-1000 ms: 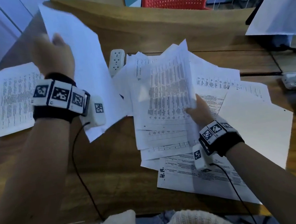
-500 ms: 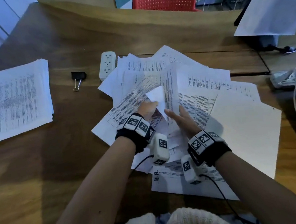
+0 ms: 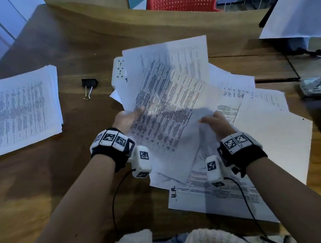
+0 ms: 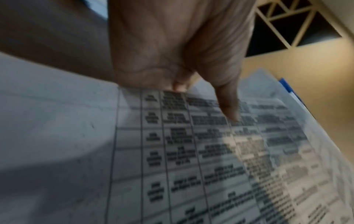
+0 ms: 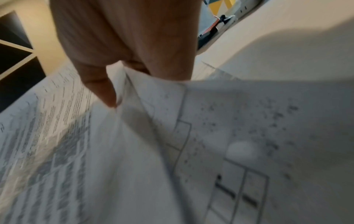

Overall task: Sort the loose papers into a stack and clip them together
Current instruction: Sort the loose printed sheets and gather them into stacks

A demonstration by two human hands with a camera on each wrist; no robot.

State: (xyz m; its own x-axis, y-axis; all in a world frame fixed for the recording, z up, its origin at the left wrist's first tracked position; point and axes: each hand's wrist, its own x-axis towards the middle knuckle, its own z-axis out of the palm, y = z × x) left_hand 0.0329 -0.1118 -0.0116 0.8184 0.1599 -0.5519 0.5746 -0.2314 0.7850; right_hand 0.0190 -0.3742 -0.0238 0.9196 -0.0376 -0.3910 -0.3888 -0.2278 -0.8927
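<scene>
On the tabletop [image 3: 44, 191], loose papers [image 3: 270, 130] are spread at the right and a neat stack [image 3: 19, 113] lies far left. Several lifted sheets [image 3: 166, 109] are pinched at their near edges by the left hand [image 3: 126, 120] and right hand [image 3: 216, 122], thumbs on top. A binder clip [image 3: 89, 83] is seen between stack and sheets.

Black wristbands [image 3: 112, 145] carry white checker-marked blocks, black cables [image 3: 114, 200]; cream knit cuffs [image 3: 206, 240].

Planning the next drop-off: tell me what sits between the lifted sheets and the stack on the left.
Only the binder clip lies in that stretch, toward the far side. The nearer bare table between the lifted sheets and the stack shows no obstacle.
</scene>
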